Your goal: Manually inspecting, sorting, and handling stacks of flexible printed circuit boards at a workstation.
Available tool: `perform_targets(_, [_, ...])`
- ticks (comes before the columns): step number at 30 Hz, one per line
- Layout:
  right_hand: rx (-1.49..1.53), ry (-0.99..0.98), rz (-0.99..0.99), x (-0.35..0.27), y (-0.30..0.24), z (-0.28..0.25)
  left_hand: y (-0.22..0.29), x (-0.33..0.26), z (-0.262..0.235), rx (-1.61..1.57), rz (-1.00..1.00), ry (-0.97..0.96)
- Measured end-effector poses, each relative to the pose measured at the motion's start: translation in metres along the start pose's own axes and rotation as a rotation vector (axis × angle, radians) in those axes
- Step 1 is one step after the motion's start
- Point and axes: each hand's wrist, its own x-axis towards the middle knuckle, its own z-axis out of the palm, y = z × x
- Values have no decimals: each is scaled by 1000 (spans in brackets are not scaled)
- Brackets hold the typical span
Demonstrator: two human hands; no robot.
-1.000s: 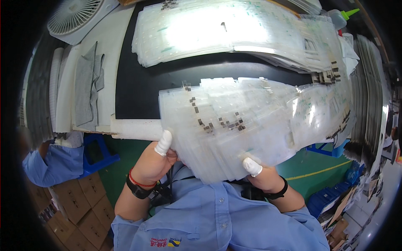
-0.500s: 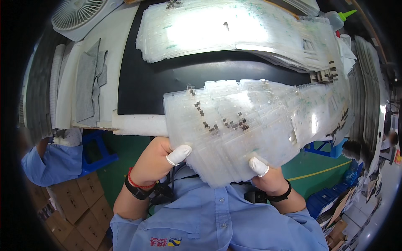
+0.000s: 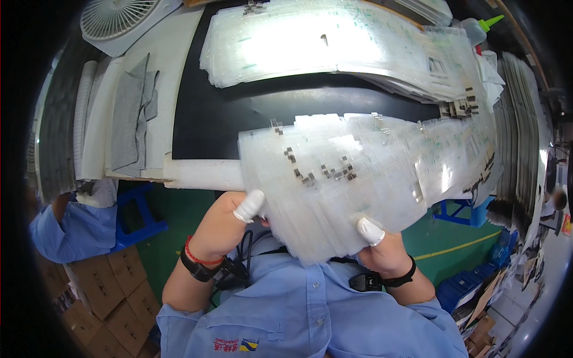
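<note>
Translucent, dark-marked plastic sheets [image 3: 328, 209] lie fanned and overlapping in the centre of the frame, their near edges jutting past the front of the smooth black mat [image 3: 206, 119]. The hands are apart: the left hand [image 3: 224, 224] pinches their left edge and the right hand [image 3: 383, 253] their lower edge, white-covered thumbs on top, most fingers hidden beneath. Even, light thumb pressure would probably suit such slick-looking layers best, with the hidden fingers bearing the overhang from below; squeezing one side harder could skew the fan or bend its edges.
</note>
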Motion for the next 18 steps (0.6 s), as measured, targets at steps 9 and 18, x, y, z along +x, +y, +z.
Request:
perform_targets(9, [72,-8,82,2,-1,2,-1,-3,-4,75,-6,-123])
perform_targets(18, [148,8,107,-3,-2,-7,1,-5,-5,240,47,-132])
